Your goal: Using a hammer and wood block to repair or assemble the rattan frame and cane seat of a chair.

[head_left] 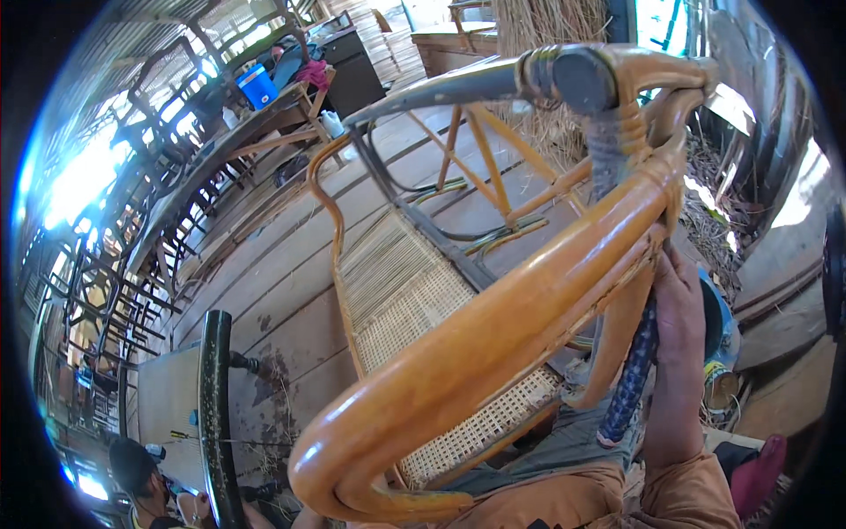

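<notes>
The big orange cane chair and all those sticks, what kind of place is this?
Probably a rattan furniture workshop. A glossy orange bent-cane chair frame has a pale woven cane seat panel, dry reed bundles stand behind, and bare chair frames are stacked at left.

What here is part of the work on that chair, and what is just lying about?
In hand:
- rattan chair frame
- its woven cane seat
- right hand up against the frame's upright
- dark wrapped tool handle beside that hand

Lying about:
- blue cooler on the far table
- bundle of dried reeds
- stacked chair frames at left
- black hoop

The left hand is out of view.
</notes>
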Demonstrator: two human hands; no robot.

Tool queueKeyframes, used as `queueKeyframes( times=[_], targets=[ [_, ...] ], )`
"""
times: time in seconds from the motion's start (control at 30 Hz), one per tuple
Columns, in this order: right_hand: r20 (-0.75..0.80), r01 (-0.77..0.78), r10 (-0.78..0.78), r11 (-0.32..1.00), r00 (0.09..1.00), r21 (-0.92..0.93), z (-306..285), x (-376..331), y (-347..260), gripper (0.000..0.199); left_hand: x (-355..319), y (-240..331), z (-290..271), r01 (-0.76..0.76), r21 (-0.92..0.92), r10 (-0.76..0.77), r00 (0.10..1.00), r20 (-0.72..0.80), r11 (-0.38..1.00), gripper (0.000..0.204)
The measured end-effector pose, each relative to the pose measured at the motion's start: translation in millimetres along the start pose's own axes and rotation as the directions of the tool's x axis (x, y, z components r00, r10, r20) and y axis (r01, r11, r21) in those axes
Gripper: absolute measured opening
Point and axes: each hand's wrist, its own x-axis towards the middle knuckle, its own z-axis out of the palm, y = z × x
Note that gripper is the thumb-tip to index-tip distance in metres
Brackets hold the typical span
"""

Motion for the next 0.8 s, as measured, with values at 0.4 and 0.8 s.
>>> queueKeyframes(
  times=[0.4,0.8],
  targets=[
    [-0.042,0.036,-0.035,0.999,0.999,0.023,16.2,-34.7,-1.9,0.037,-7.8,-105.2,-91.6,0.03,-0.001,-0.03,0.999,-0.013,1.0,0.037],
    [0.012,0.017,-0.018,0.998,1.0,0.064,-3.6,-51.3,18.8,0.039,-76.6,-83.7,-67.1,-0.032,-0.009,0.031,0.994,-0.106,0.999,0.04]
  ],
)
